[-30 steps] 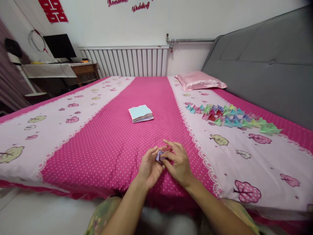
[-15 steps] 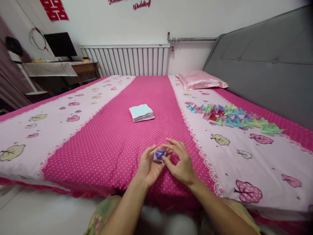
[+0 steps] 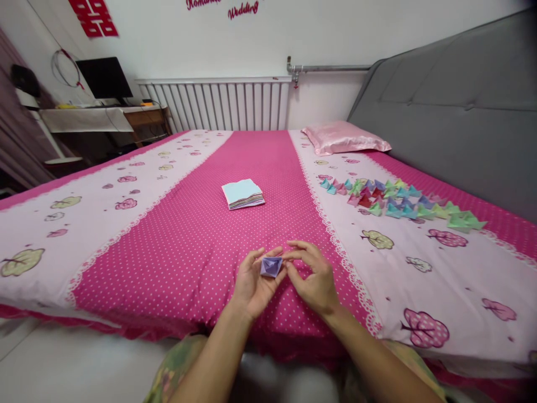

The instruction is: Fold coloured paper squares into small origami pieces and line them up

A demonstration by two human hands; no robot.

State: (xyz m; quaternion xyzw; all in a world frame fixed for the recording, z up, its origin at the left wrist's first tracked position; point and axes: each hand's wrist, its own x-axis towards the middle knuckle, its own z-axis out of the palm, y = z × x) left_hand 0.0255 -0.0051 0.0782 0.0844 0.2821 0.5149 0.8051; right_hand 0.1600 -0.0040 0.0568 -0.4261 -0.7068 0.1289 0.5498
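A small purple folded-paper boat [image 3: 271,267] lies in my left hand [image 3: 250,284], near the front edge of the bed. The left fingers curl round behind it and the thumb points up at its left side. My right hand [image 3: 315,278] is at the boat's right end, its thumb and fingertips closed together at the corner there. Farther off on the pink strip rests a stack of square paper [image 3: 243,192], light blue on top. To the right stand several folded paper boats [image 3: 394,201] in green, blue, pink, red and purple.
A pink satin pillow [image 3: 344,137] lies at the far right of the bed, beside the grey headboard [image 3: 461,106]. Behind the bed runs a white radiator [image 3: 218,104]. A desk [image 3: 84,119] with a black monitor [image 3: 104,78] stands at the far left.
The right thumb and fingers have drawn back from the middle of the purple boat to its right end. The boat has shifted slightly left and more of its inside shows.
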